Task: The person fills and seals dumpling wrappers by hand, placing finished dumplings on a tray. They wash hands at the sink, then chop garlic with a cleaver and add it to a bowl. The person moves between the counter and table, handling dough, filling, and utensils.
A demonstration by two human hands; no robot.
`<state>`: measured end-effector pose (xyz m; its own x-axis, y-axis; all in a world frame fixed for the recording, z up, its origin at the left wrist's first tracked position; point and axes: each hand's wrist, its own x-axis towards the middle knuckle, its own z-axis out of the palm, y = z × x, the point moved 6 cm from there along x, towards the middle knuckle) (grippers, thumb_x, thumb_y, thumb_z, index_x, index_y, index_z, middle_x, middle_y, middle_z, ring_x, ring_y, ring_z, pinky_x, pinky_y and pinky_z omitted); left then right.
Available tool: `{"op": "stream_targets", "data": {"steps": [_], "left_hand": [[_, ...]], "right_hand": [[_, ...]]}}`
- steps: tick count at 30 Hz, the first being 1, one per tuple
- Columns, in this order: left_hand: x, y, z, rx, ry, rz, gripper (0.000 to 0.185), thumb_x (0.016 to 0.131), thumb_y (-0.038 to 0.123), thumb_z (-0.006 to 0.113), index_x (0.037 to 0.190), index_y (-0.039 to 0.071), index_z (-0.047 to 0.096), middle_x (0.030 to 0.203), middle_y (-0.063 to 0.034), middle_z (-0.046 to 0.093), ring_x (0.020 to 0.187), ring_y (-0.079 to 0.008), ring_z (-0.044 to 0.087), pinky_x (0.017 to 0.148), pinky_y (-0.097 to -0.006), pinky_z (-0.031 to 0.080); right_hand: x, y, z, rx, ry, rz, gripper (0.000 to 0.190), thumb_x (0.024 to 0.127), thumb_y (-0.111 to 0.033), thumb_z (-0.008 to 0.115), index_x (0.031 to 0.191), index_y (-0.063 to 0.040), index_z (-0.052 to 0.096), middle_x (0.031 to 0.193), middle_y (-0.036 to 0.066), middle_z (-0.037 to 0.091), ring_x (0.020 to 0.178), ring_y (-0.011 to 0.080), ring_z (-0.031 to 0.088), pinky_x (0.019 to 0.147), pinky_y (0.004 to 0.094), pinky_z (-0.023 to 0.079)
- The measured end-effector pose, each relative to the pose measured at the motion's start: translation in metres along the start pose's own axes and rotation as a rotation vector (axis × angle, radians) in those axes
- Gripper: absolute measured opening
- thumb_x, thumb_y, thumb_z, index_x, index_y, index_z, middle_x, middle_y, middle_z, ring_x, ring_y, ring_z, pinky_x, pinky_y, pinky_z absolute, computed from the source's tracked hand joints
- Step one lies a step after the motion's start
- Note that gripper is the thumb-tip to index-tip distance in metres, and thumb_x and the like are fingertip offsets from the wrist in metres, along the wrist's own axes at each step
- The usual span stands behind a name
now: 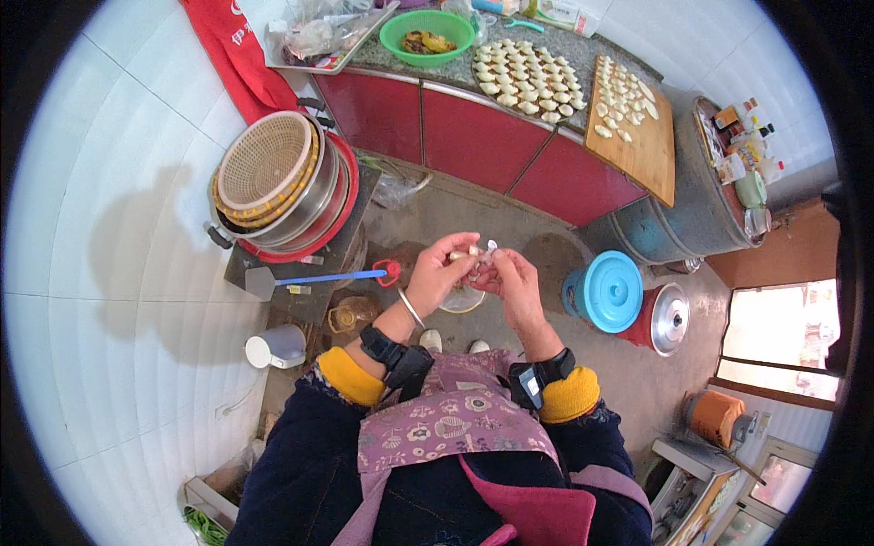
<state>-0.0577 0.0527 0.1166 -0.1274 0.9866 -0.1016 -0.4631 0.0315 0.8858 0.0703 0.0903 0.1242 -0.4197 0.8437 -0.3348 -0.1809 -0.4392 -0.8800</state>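
Observation:
Both hands meet in front of the body, above the floor. My left hand (442, 267) holds small pale pieces, which look like garlic cloves (459, 254), between its thumb and fingers. The fingertips of my right hand (513, 276) pinch a whitish, papery bit (491, 247) right beside them. Just below the hands shows part of a round container (462, 300) with a pale rim; its contents are mostly hidden by the hands.
A granite counter (447, 74) bears a green plastic basket (427, 60), a round tray of dumplings (529, 82) and a wooden board (638, 153) with more dumplings. Stacked basins and a colander (265, 160) stand left, near a blue-handled spatula (328, 277). Right are a blue lidded bucket (613, 291) and metal drum (659, 225).

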Motion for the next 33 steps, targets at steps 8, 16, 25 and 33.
{"op": "stream_targets", "data": {"steps": [8,16,25,33], "left_hand": [[-0.003,0.011,0.003,0.509,0.044,0.251,0.023,0.086,0.005,0.06,0.108,0.001,0.06,0.097,-0.0023,0.063,0.086,-0.008,0.058,0.076,-0.0237,0.048],[-0.001,-0.003,0.002,0.288,0.103,0.124,0.023,0.087,0.006,0.059,0.109,0.001,0.059,0.095,-0.0027,0.063,0.083,-0.0078,0.058,0.073,-0.0231,0.049],[0.009,-0.056,-0.013,-0.218,0.196,-0.107,0.028,0.091,0.013,0.056,0.116,0.001,0.056,0.099,-0.0071,0.065,0.076,-0.0103,0.059,0.068,-0.0239,0.048],[0.014,-0.094,-0.02,-0.136,0.188,-0.113,0.029,0.09,0.008,0.056,0.118,0.0,0.058,0.101,-0.0042,0.062,0.086,-0.01,0.059,0.076,-0.025,0.05]], "right_hand": [[0.008,0.011,0.002,-0.084,0.08,-0.05,0.017,0.092,-0.016,0.056,0.091,0.0,0.057,0.08,0.004,0.062,0.066,0.0091,0.059,0.063,0.0253,0.054],[0.011,0.024,-0.005,-0.039,0.067,-0.071,0.016,0.095,-0.018,0.052,0.09,-0.003,0.053,0.077,0.002,0.059,0.063,0.0082,0.056,0.061,0.0251,0.053],[0.027,0.056,-0.031,0.107,-0.017,0.08,0.018,0.096,-0.02,0.049,0.091,-0.003,0.052,0.076,0.003,0.057,0.065,0.0107,0.055,0.065,0.0269,0.052],[0.051,0.063,-0.053,-0.104,-0.046,-0.041,0.009,0.089,-0.003,0.057,0.097,0.001,0.058,0.083,0.003,0.062,0.069,0.0096,0.06,0.063,0.0235,0.052]]}}
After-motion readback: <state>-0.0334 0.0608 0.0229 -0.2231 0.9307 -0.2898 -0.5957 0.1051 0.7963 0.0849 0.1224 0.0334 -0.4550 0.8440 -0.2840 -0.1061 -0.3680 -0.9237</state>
